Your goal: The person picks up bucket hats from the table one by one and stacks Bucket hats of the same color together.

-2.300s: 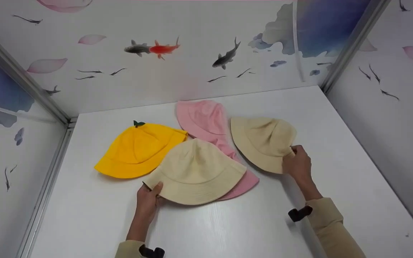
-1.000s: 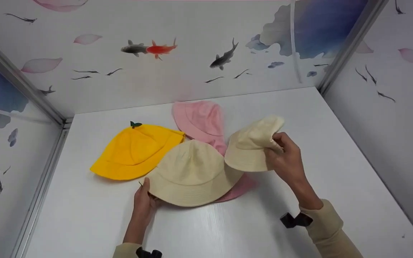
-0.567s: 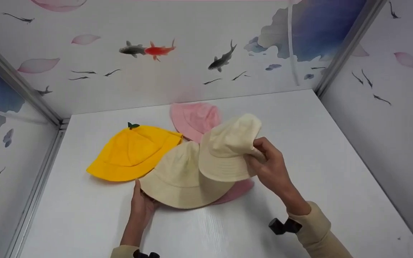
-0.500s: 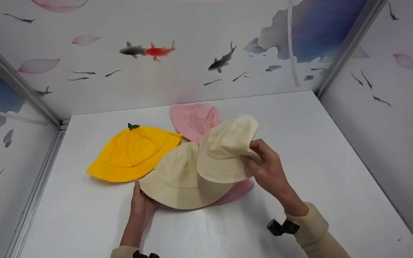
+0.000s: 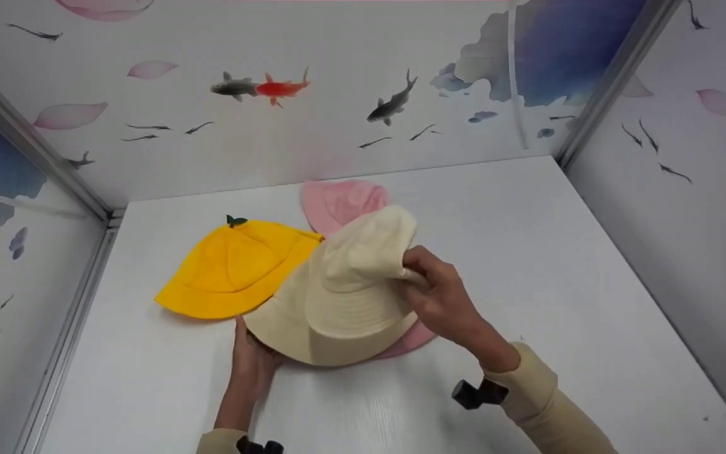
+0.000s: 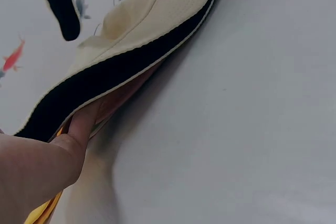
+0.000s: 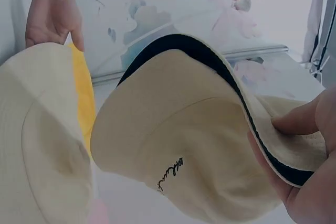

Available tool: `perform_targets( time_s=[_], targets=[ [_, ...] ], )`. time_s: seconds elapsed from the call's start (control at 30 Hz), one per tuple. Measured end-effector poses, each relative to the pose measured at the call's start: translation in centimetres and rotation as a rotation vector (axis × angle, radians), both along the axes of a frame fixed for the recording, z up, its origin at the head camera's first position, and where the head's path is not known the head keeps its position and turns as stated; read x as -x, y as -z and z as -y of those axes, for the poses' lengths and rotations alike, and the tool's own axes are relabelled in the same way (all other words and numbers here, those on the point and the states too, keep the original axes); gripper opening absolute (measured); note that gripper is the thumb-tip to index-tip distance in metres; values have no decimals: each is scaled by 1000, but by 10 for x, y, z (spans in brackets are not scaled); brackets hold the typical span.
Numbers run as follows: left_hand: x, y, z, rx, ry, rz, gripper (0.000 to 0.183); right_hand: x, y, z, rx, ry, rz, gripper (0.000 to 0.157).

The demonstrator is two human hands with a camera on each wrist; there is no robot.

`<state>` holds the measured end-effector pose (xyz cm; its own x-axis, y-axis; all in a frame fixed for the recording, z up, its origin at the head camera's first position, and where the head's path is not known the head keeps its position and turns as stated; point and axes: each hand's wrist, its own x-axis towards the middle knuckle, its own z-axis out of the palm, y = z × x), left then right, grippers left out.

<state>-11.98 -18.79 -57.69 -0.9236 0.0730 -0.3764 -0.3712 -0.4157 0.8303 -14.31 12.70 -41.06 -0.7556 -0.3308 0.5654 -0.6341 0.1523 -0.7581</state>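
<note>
My right hand [image 5: 442,296] pinches the brim of a beige bucket hat [image 5: 363,271], held tilted. In the head view this hat overlaps a second beige bucket hat [image 5: 284,328]; the right wrist view shows a gap between them. Dark lettering and a black brim lining show on the held hat [image 7: 184,129] in that view. At the second hat's left edge, my left hand [image 5: 253,359] grips its brim, with a finger underneath; the left wrist view shows its black lining. Pink cloth [image 5: 416,340] peeks out under that hat.
A yellow hat [image 5: 224,271] with a green leaf tip [image 5: 235,220] lies to the left on the white table [image 5: 514,239]. Behind the beige hats is a pink bucket hat [image 5: 338,202], partly covered. Patterned walls [image 5: 338,38] enclose the table's back and sides.
My right hand has lifted its beige hat off the table at the right and carried it left, over the other beige hat. My left hand keeps its grip, almost in place.
</note>
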Motion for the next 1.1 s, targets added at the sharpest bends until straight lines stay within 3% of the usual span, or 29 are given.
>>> perform_targets(
  time_s=[0.27,0.5,0.67,0.9,1.1],
  targets=[
    [5,2,-8,-18,-55,14,79,3,-3,23,-91,-180,-24,15],
    [5,2,-8,-110,-30,-63,80,4,-1,33,-133,-273,-98,21],
    [1,-4,-5,-166,-23,-72,87,5,3,33,-157,-359,-107,22],
    [2,-5,-4,-208,-37,-40,93,13,23,23,-186,-327,-14,13],
    [5,0,-6,-187,-47,-24,79,22,37,10,-194,-274,93,7]
  ],
)
